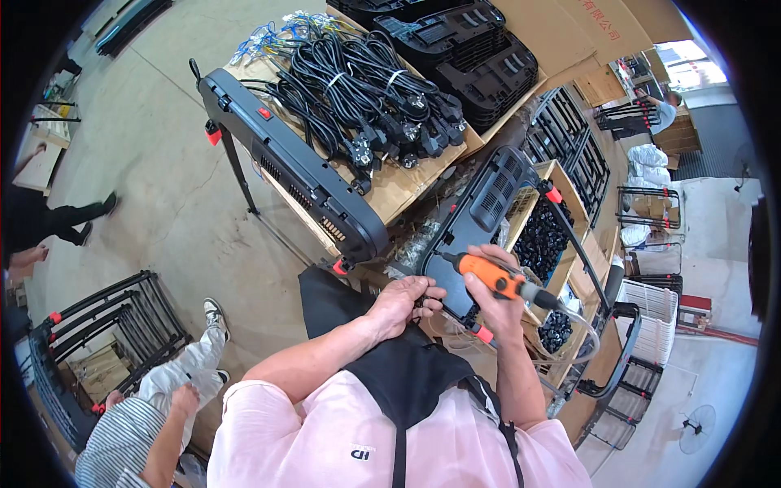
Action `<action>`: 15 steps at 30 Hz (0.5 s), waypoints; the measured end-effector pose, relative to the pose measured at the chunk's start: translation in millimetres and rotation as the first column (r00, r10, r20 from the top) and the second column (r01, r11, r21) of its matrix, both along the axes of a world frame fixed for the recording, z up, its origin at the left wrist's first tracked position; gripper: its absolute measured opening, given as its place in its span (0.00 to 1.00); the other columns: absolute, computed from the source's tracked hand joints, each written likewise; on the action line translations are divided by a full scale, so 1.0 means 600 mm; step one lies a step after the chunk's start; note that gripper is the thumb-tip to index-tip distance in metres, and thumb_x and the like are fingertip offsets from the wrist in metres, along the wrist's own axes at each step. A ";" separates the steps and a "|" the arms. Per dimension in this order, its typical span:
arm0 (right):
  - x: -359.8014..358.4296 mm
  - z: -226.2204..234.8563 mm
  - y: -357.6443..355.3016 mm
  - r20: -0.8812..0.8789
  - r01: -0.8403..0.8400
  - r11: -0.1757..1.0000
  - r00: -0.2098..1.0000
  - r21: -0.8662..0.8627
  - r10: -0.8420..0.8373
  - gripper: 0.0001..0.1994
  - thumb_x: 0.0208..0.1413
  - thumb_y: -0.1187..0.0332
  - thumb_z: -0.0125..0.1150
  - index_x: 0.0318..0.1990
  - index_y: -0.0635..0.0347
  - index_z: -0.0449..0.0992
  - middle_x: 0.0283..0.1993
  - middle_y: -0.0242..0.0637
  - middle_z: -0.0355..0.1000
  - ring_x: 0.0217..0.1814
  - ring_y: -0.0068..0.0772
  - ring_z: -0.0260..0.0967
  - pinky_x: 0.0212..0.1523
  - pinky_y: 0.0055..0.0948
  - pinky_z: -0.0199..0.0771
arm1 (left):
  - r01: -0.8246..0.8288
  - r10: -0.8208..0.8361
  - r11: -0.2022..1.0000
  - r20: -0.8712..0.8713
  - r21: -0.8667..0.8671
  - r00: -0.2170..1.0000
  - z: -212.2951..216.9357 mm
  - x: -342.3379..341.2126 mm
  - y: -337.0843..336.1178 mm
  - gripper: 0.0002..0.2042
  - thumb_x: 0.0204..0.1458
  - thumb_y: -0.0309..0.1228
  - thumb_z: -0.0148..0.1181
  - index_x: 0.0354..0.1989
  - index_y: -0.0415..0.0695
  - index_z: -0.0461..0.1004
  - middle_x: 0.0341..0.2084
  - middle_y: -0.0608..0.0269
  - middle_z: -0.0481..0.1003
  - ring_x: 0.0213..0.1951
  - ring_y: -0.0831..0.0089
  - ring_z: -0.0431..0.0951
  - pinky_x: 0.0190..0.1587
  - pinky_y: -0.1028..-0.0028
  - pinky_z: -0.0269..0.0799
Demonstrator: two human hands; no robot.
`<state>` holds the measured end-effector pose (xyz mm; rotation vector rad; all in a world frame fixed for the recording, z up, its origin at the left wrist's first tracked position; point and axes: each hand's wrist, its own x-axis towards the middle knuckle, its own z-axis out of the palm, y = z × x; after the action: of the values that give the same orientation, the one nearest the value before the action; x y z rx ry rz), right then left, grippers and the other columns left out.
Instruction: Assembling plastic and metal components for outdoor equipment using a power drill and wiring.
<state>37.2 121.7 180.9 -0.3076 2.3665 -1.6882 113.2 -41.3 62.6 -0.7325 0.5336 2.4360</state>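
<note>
An orange-and-black electric screwdriver (503, 281) is in my right hand (498, 313), which is closed around its body. Its dark tip points left, over a black plastic unit (466, 236) with a vented box and red-capped legs. A clear curved hose or cable trails from the tool's back end. My left hand (399, 304) is at the near left edge of that unit, fingers curled together. Something small and dark shows at its fingertips, too hidden to name.
Left of the unit stands a second black housing (297, 175) with a red switch. Beyond it lie bundled black power cords (350, 81) and stacked black covers (480, 69). Wooden bins of small black parts (543, 240) are at right. A person in striped clothing (122, 435) is lower left.
</note>
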 end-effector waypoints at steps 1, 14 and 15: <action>0.011 0.011 0.007 -0.022 0.050 0.996 0.998 -0.071 -0.051 0.27 0.58 0.78 0.72 0.64 0.66 0.70 0.60 0.49 0.80 0.61 0.37 0.78 0.65 0.37 0.78 | -0.033 0.033 0.999 0.010 0.026 0.999 -0.007 -0.003 0.002 0.11 0.76 0.38 0.51 0.49 0.44 0.76 0.37 0.64 0.82 0.33 0.76 0.82 0.34 0.77 0.81; 0.047 0.044 0.094 0.033 0.133 0.971 0.991 -0.198 -0.129 0.27 0.59 0.75 0.73 0.63 0.65 0.69 0.62 0.52 0.78 0.66 0.44 0.76 0.70 0.45 0.76 | -0.038 0.036 0.982 0.016 0.183 0.999 -0.003 -0.073 0.054 0.11 0.73 0.39 0.57 0.47 0.44 0.77 0.30 0.69 0.79 0.30 0.76 0.81 0.33 0.76 0.80; 0.045 0.045 0.104 0.046 0.130 0.971 0.991 -0.200 -0.124 0.26 0.59 0.75 0.73 0.63 0.65 0.69 0.62 0.52 0.78 0.66 0.44 0.76 0.70 0.45 0.76 | -0.032 0.029 0.984 0.017 0.176 0.999 -0.003 -0.076 0.058 0.11 0.73 0.39 0.57 0.47 0.44 0.77 0.30 0.69 0.79 0.30 0.76 0.81 0.33 0.76 0.80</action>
<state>64.4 184.0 207.9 -0.1620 2.2368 -1.9826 67.5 -6.3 60.6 -0.6871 0.2975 2.4662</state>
